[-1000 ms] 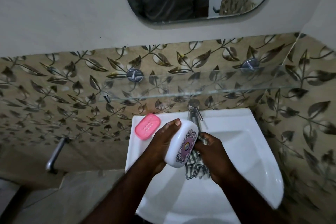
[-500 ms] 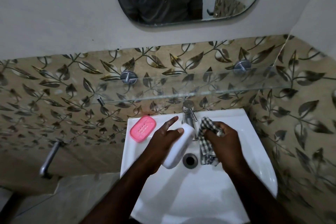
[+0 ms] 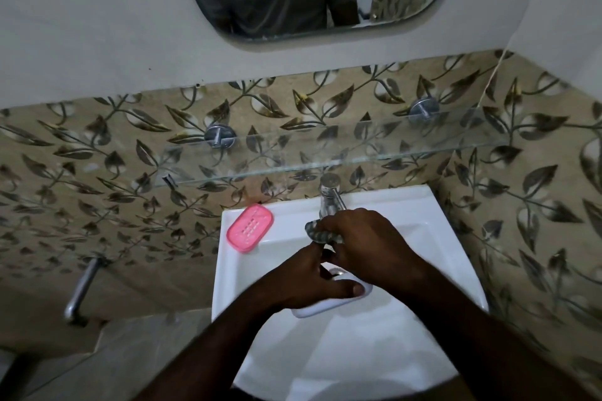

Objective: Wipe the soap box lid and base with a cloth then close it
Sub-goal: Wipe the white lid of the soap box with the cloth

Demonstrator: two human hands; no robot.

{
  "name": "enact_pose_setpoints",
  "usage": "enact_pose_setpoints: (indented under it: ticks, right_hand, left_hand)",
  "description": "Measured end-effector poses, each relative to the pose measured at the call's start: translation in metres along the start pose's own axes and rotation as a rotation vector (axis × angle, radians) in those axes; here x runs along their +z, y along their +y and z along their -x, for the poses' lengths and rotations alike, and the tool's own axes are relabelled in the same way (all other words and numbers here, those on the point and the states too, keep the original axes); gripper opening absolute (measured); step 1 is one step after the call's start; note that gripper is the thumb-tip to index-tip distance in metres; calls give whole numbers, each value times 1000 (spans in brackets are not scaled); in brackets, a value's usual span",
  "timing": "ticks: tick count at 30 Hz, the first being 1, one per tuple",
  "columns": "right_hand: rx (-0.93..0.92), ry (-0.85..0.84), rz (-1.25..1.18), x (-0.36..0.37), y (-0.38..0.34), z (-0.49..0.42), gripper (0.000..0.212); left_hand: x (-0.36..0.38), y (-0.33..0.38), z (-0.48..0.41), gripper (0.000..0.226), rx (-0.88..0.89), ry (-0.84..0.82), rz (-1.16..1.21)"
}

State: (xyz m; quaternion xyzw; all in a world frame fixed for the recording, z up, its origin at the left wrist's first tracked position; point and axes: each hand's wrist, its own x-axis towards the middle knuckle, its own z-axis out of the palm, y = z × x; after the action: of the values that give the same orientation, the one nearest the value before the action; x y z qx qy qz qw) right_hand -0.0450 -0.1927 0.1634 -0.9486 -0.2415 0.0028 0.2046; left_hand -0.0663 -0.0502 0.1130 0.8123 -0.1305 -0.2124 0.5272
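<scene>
Over the sink point(image 3: 439, 238), the left hand point(image 3: 303, 283) gripped the glossy white soap box half point(image 3: 325, 304); the right hand point(image 3: 368, 244) clutched the checked cloth point(image 3: 317, 233). A pink slotted half point(image 3: 250, 228) sat on the sink's far-left corner.

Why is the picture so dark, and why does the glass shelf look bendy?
Head view: dim light leaves the left hand and right hand as dark shapes over the bright white sink; head view: the wide-angle lens bows the glass shelf and wall edges; head view: the sink's near rim looks soft, while the pink soap box part stays crisp.
</scene>
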Motion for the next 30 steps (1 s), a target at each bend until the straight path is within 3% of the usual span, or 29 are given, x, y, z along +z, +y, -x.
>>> enact_pose_setpoints:
  ticks: [2, 6, 8, 10, 11, 13, 16, 18, 21, 24, 27, 30]
  right_hand:
    - [-15, 19, -21, -3, -8, 0, 16]
    - [-38, 51, -155, -13, -19, 3, 11]
    - [-80, -30, -242, -20, -21, 5, 14]
    - [-131, -152, -449, -24, -24, 7, 22]
    - [-117, -179, -609, -25, -24, 8, 22]
    - [-6, -70, -964, -28, -17, 6, 19]
    - [229, 238, -1430, -35, 12, 0, 29]
    - [318, 355, -1546, -39, 30, 3, 33]
    - [386, 464, -1292, -24, 38, 7, 26]
    - [412, 521, -964, -2, 29, 6, 20]
    - [330, 522, -757, 8, 12, 5, 29]
    - [81, 515, -409, 10, -12, 11, 49]
  left_hand:
    - [-3, 0, -1, 27, 17, 84, -31]
    - [-10, -4, -1, 27, 66, 176, -50]
    - [-12, -11, -1, 32, 61, 192, -24]
    - [-18, -28, -2, 13, -24, 183, 9]
    - [-22, -36, -2, 30, -111, 192, 36]
    - [-26, -29, -4, 42, -215, 206, 136]
    - [-25, 0, -3, 8, -135, 367, 260]
    - [-25, 13, 3, 19, -109, 436, 539]
    - [-24, 11, 6, 44, -108, 389, 975]
    - [-13, 15, 4, 43, -117, 311, 979]
    - [-6, 10, -1, 41, -98, 300, 742]
    - [-7, 11, 3, 41, 5, 274, 325]
